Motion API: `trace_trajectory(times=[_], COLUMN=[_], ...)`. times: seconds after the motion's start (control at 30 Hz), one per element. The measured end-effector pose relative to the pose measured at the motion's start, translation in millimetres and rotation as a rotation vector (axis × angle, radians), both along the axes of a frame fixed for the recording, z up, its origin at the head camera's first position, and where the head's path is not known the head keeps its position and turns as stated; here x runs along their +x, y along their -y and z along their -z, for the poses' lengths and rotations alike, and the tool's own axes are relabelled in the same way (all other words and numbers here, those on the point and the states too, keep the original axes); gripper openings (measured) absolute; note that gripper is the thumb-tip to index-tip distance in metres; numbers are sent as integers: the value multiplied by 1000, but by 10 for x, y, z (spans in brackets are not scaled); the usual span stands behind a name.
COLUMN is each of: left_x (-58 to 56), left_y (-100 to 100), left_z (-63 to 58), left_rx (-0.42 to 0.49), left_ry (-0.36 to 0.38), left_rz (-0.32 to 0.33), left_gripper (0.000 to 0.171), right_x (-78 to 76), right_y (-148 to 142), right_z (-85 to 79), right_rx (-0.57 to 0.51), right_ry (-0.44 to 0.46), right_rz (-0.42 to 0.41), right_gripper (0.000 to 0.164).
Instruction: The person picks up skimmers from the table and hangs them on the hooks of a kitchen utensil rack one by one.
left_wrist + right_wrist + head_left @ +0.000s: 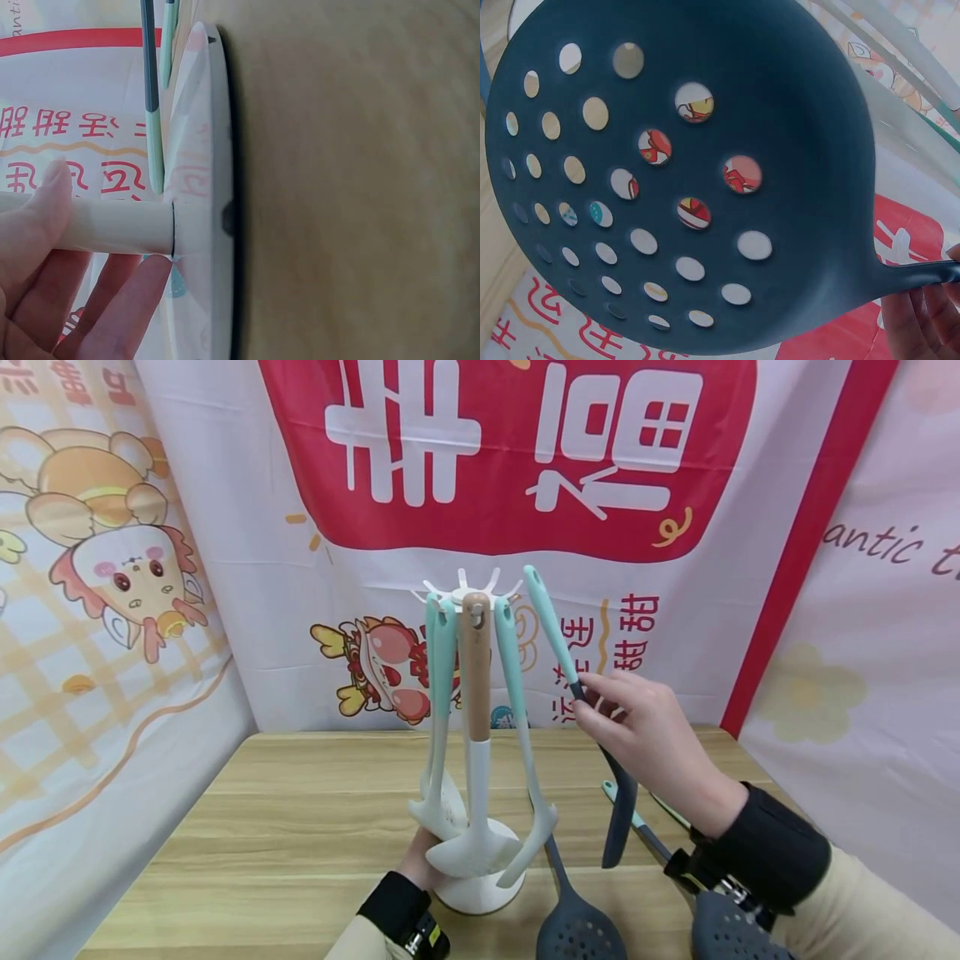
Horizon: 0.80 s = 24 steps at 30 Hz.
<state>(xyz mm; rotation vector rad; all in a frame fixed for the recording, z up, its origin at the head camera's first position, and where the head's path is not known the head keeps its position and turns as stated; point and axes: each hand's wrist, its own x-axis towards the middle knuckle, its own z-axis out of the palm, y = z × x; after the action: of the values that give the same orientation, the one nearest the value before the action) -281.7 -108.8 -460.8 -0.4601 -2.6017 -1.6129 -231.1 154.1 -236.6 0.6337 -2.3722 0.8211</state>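
A white utensil stand is upright on the wooden table, with several kitchen tools hanging from its top hooks. Among them are a white ladle with a wooden handle and pale tools with mint handles. Low on the stand, my left hand grips the white pole just above the round base. To the right of the stand, my right hand pinches a dark skimmer below its mint handle. The skimmer's handle points up beside the hooks, its round perforated head hanging down, edge-on in the head view.
A dark perforated turner lies on the table right of the stand's base. Farther right lies a mint-handled tool, partly behind my right wrist, near another dark perforated head. Printed cloth hangs behind and at the sides.
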Motion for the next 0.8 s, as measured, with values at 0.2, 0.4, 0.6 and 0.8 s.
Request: trace_trajectory(times=[0.2,0.4,0.6,0.8], left_x=[-4,-15,-11,-14], left_y=[15,24,25,27], left_z=[21,54,60,69], left_rx=[-1,-4,18,8], left_ry=[8,-14,-10,-24], left_rz=[3,3,-9,-7], left_gripper=[28,33,33,28], right_x=[2,-9,-19,-22], right_y=[18,32,34,34], right_z=[-33,-42,-27,-13], right_rx=[14,11,13,17], right_ry=[5,43,45,46], right_rz=[-3,-11,-21,-23], right_gripper=[30,29,23,23])
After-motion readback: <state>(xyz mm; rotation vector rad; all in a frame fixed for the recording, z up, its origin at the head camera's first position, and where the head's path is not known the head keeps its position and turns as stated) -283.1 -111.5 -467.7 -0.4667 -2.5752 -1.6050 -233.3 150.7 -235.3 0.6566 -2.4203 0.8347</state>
